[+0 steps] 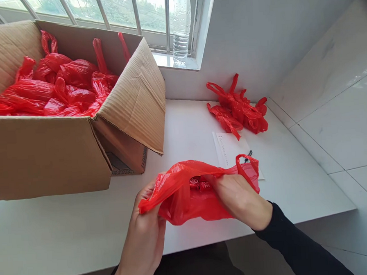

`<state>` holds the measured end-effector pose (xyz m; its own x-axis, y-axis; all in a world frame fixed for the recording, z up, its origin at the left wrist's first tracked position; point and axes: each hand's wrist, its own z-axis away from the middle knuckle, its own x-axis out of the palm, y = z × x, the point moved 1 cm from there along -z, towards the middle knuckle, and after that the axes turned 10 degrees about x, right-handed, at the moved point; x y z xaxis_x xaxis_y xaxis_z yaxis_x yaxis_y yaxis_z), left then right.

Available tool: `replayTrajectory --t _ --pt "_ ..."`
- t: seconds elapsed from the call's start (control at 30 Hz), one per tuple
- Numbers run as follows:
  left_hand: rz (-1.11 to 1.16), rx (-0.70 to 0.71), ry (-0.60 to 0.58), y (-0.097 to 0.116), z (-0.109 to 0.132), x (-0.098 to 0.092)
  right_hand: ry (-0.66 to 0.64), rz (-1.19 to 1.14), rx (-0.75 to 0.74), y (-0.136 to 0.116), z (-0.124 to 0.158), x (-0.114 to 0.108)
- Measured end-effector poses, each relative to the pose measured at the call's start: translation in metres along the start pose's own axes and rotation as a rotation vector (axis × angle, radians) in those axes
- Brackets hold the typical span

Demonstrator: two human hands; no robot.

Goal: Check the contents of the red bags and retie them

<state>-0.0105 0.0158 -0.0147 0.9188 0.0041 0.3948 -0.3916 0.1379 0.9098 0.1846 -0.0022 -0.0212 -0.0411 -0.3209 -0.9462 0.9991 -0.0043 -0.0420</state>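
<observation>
A red plastic bag (pixel 187 203) is held with its mouth spread above the front of the white table. My left hand (pixel 149 221) is closed on the bag's left edge, the thumb in front of the plastic. Inside the mouth reaches my right hand (pixel 237 196); its fingers are hidden in the bag, so I cannot see whether they grip anything. Small red wrapped packets (pixel 200 184) with pale print show inside, just left of the right hand's fingers. One bag handle loop stands up behind the right wrist.
On the left, a large open cardboard box (pixel 43 155) holds several tied red bags, its right flap folded outward. More red bags (pixel 242 110) lie by the back wall. White paper (pixel 229 149) with a black pen (pixel 248 155) lies behind the bag. A clear bottle (pixel 181 31) stands on the windowsill.
</observation>
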Motion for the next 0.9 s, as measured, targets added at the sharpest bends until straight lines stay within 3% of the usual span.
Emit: replayTrajectory --t 0.2,0.3,0.43,0.5,0.57,0.67,0.73,0.8,0.9 --pt "0.020 -0.018 -0.099 -0.003 -0.001 0.000 0.099 0.134 0.027 0.018 0.014 0.005" --pt "-0.028 0.001 -0.106 0.002 0.002 0.004 0.188 0.090 0.000 0.022 0.028 0.000" --pt "-0.203 0.074 -0.164 0.014 0.010 0.009 0.472 -0.078 -0.080 0.022 0.051 -0.027" --pt "-0.308 0.139 -0.249 0.022 0.012 0.006 0.655 -0.088 -0.077 0.030 0.063 -0.039" --pt "-0.379 0.181 -0.386 0.029 0.012 -0.002 0.746 -0.028 0.010 0.046 0.074 -0.042" --pt "-0.512 0.189 -0.658 0.037 0.008 -0.019 0.650 0.061 0.119 0.080 0.084 -0.033" --pt "-0.609 0.219 -0.778 0.041 0.005 -0.028 0.552 0.019 0.169 0.099 0.089 -0.026" --pt "-0.676 0.303 -0.774 0.043 0.001 -0.031 0.517 -0.105 0.196 0.109 0.094 -0.028" --pt "-0.767 0.565 -0.685 0.044 -0.006 -0.024 0.616 -0.297 0.107 0.102 0.100 -0.045"
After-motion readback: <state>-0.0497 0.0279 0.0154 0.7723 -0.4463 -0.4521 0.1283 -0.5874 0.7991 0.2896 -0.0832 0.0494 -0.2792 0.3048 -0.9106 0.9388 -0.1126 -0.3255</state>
